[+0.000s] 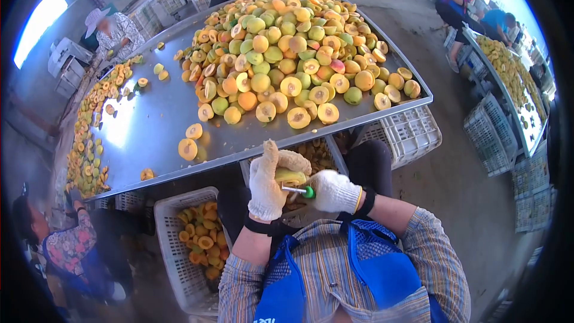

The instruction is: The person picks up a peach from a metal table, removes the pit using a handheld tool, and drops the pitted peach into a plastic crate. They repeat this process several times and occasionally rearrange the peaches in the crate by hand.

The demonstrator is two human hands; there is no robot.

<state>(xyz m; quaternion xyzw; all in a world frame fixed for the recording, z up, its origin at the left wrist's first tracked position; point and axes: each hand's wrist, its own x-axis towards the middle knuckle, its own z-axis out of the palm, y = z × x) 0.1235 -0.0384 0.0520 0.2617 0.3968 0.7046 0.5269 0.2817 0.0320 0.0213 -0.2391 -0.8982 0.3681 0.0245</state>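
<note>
My left hand (268, 182), in a white knit glove, is closed around a yellow-green peach half (290, 176), thumb pointing up. My right hand (336, 192), gloved too, grips a small tool with a green handle (308, 192) and a thin metal shaft. That shaft lies right at the near side of the peach half. Both hands are in front of my chest, just short of the metal table's near edge. Below them, partly hidden by my hands, is a crate (330, 151) with small brown pieces in it.
Whole and halved peaches (263, 60) are heaped on the raised-rim metal table (155, 143). A white crate (170, 263) of peach halves stands at my left, another crate (412, 134) under the table's right corner. Other people sit around this table and work at a second table (508, 78).
</note>
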